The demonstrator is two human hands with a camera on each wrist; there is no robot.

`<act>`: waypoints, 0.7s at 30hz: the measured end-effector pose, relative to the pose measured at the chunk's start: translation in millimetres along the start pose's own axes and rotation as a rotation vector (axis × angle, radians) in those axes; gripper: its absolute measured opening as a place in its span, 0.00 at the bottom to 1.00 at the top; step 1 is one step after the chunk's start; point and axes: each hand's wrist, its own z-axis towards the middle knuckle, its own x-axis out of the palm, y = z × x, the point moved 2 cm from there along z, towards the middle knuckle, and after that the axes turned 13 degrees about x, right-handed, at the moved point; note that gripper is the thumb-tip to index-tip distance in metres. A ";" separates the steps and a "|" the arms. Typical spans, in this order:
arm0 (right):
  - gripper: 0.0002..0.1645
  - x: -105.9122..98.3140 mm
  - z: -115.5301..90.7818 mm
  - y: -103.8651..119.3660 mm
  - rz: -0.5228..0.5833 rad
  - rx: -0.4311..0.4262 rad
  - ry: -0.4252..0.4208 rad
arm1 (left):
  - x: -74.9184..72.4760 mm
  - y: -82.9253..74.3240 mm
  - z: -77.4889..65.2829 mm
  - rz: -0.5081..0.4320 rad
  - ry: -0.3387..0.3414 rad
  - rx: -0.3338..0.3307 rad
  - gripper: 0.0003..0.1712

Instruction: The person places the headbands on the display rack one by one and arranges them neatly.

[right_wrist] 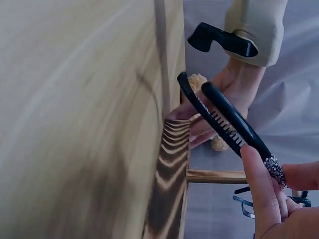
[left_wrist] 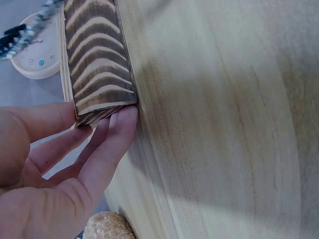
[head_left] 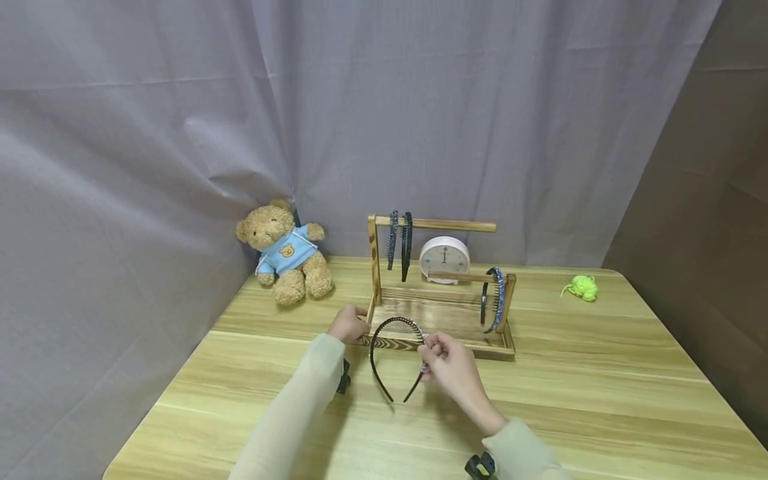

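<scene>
A wooden rack (head_left: 432, 313) with a tray base and two bars stands on the table. My left hand (head_left: 349, 325) grips the front left corner of its tray; the left wrist view has the thumb and fingers around the dark-striped end (left_wrist: 102, 74). Between the thumb and fingers of my right hand (head_left: 453, 367) is a black toothed headband (head_left: 396, 319), pinched at its glittery side. It is held in front of the tray with its ends downward. A blue-grey beaded headband (head_left: 392, 240) and a black one (head_left: 407, 247) hang from the upper bar.
On the lower bar hang a blue glittery headband (head_left: 499, 300) and a dark one (head_left: 483, 303). A white round clock (head_left: 445, 253) stands behind the rack. A teddy bear (head_left: 288, 257) sits back left; bright green yarn (head_left: 582, 288) lies to the right. Grey curtain (head_left: 384, 113) encloses the table.
</scene>
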 end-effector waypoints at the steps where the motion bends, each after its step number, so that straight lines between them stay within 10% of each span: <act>1: 0.04 -1.2 0.4 0.9 0.004 -0.006 -0.006 | 0.3 0.2 -0.1 0.000 0.001 0.000 0.29; 21: 0.05 -14.8 20.5 3.8 0.053 -0.132 -0.075 | 0.1 0.1 -0.5 0.001 0.003 0.004 0.29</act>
